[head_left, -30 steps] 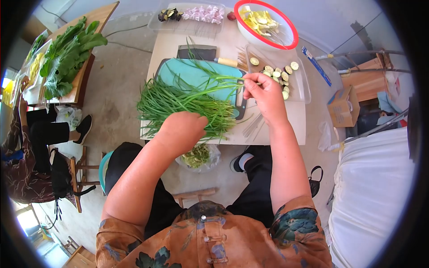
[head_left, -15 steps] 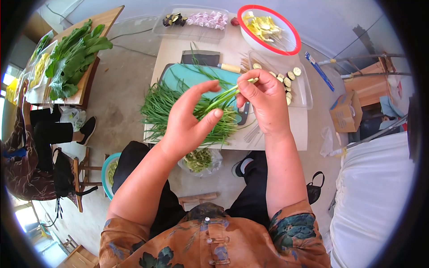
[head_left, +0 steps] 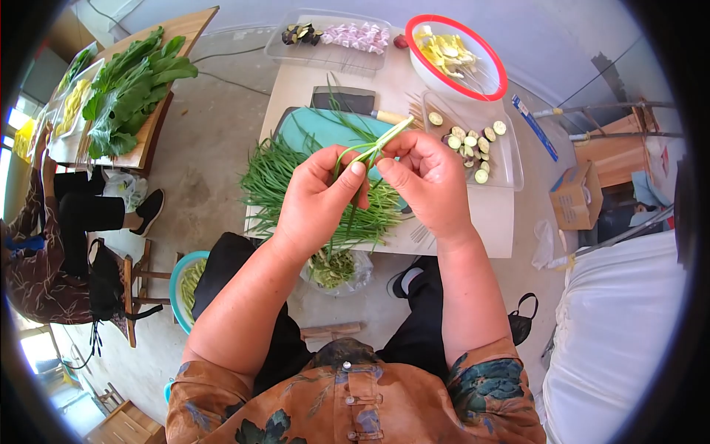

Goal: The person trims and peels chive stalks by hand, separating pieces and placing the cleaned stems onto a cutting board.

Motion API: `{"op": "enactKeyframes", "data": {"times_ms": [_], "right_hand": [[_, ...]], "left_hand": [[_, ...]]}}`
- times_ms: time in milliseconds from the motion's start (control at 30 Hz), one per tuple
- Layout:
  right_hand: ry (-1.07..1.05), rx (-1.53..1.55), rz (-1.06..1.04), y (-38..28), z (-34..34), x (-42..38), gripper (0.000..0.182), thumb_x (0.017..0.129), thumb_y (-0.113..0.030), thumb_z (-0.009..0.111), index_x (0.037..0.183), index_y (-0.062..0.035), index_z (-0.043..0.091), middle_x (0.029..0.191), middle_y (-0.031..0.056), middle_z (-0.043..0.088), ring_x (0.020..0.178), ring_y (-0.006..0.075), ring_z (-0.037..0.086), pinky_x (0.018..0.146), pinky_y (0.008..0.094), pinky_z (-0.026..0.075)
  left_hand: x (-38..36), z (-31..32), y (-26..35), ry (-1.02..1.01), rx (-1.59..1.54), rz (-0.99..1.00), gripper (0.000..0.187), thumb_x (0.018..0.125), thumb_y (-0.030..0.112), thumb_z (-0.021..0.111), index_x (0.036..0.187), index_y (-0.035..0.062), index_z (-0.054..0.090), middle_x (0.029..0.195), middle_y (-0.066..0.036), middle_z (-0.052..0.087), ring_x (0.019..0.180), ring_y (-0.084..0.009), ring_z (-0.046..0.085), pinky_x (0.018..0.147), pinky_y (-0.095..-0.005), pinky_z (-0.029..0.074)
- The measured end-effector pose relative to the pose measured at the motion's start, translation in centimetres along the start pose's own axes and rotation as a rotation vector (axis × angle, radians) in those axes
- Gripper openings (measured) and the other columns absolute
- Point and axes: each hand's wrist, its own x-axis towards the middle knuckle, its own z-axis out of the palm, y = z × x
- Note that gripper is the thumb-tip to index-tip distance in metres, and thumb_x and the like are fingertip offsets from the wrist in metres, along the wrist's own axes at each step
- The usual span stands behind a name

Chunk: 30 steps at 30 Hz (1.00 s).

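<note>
Head view: left hand (head_left: 316,194) and right hand (head_left: 433,183) pinch green stems (head_left: 392,133), the leaf pile (head_left: 275,183) at nine o'clock; a light grip should prevent bruising.

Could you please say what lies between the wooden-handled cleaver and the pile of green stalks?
A teal chopping board, crossed by loose green stalks, shows there in the head view.

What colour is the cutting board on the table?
The cutting board is light turquoise, edged in dark grey; the head view shows it best.
</note>
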Motion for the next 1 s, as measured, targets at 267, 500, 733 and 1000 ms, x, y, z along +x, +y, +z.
{"op": "enactKeyframes", "data": {"times_ms": [267, 500, 733, 1000], "right_hand": [[0.125, -0.299, -0.124, -0.5, 0.6, 0.0, 0.008, 0.086, -0.006, 0.072, 0.088, 0.0003, 0.067, 0.080, 0.0030, 0.067, 0.059, 0.0051, 0.055, 0.052, 0.0224, 0.044], [0.253, -0.488, -0.295, -0.8, 0.4, 0.2, 0.007, 0.085, -0.005, 0.072, 0.088, 0.0000, 0.067, 0.078, 0.0066, 0.066, 0.058, 0.0112, 0.058, 0.053, 0.0246, 0.046], [0.344, -0.506, -0.297, -1.1, -0.4, 0.5, 0.008, 0.086, -0.005, 0.072, 0.087, 0.0000, 0.066, 0.077, 0.0052, 0.065, 0.058, 0.0091, 0.055, 0.054, 0.0235, 0.044], [0.522, 0.251, -0.270, -1.5, -0.6, 0.9, 0.012, 0.098, -0.014, 0.062, 0.094, -0.0029, 0.059, 0.079, 0.0000, 0.061, 0.063, 0.0043, 0.050, 0.057, 0.0197, 0.042]], "left_hand": [[-0.2, -0.1, 0.1, -0.002, -0.005, -0.053, 0.011, 0.100, 0.014, 0.057, 0.099, 0.0041, 0.061, 0.076, -0.001, 0.061, 0.067, -0.0100, 0.057, 0.066, -0.0235, 0.043], [-0.3, -0.2, 0.1, -0.014, 0.009, -0.084, 0.011, 0.100, 0.013, 0.057, 0.096, 0.0035, 0.060, 0.075, -0.001, 0.060, 0.065, -0.0096, 0.057, 0.064, -0.0232, 0.043], [-0.3, -0.3, 0.1, -0.016, 0.022, -0.110, 0.010, 0.100, 0.012, 0.057, 0.095, 0.0043, 0.060, 0.075, 0.000, 0.060, 0.065, -0.0092, 0.056, 0.065, -0.0238, 0.044], [-0.4, -0.5, -0.2, -0.021, 0.055, -0.105, 0.011, 0.100, 0.014, 0.057, 0.094, 0.0052, 0.059, 0.073, 0.000, 0.060, 0.064, -0.0090, 0.056, 0.065, -0.0236, 0.043]]}}
